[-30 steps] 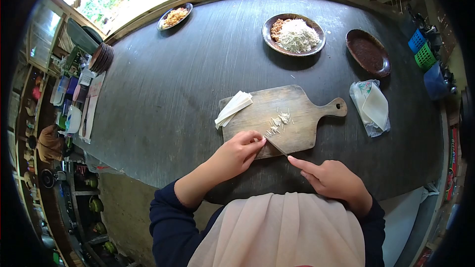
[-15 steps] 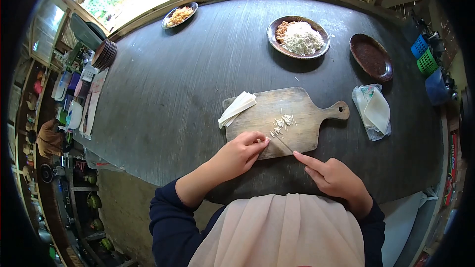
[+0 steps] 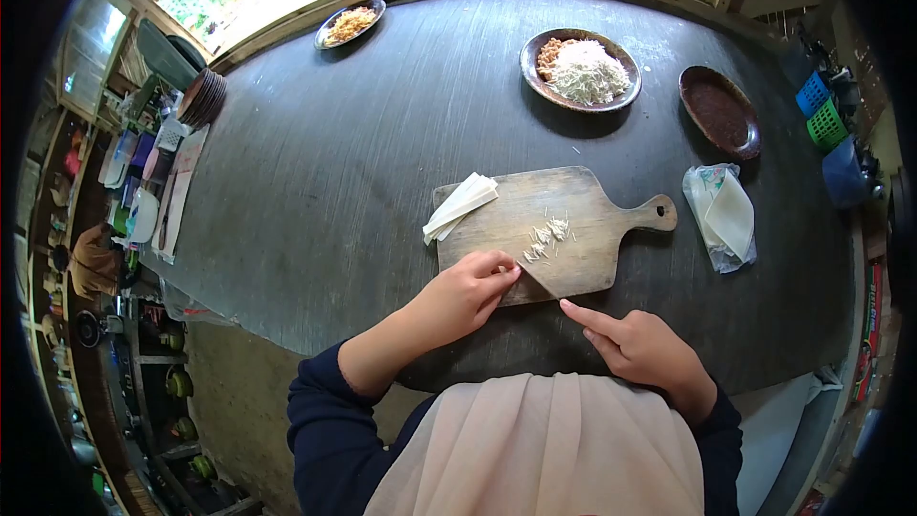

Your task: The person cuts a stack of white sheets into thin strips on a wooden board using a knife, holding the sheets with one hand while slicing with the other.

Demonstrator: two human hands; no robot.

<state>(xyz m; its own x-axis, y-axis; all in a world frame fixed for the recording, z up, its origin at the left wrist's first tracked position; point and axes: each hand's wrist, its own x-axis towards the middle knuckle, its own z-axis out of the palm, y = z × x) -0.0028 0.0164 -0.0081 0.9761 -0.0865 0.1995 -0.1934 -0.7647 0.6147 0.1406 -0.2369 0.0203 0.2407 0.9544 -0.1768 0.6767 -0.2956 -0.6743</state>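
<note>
A wooden cutting board (image 3: 573, 191) with a handle lies on the dark table. My left hand (image 3: 470, 289) rests at its near edge, fingers bunched over a pale strip that is almost wholly hidden beneath them. In my right hand (image 3: 638, 346) is a knife (image 3: 541, 281), my index finger stretched along it; the thin blade meets the board beside my left fingertips. Short white shreds (image 3: 546, 234) are scattered just beyond the blade. A stack of flat pale strips (image 3: 460, 206), like cut wrapper sheets, lies on the board's far left corner.
Beyond the board stands a bowl (image 3: 531, 86) heaped with white shreds and orange-brown bits. An oval brown dish (image 3: 718, 115) and a plastic packet of pale sheets (image 3: 720, 220) sit to the right. A small plate of orange food (image 3: 350, 27) is far left, near stacked brown plates (image 3: 202, 98).
The knife has shifted slightly left and toward me, its blade closer to my left fingertips. My left hand stays in nearly the same place. The view has moved a little.
</note>
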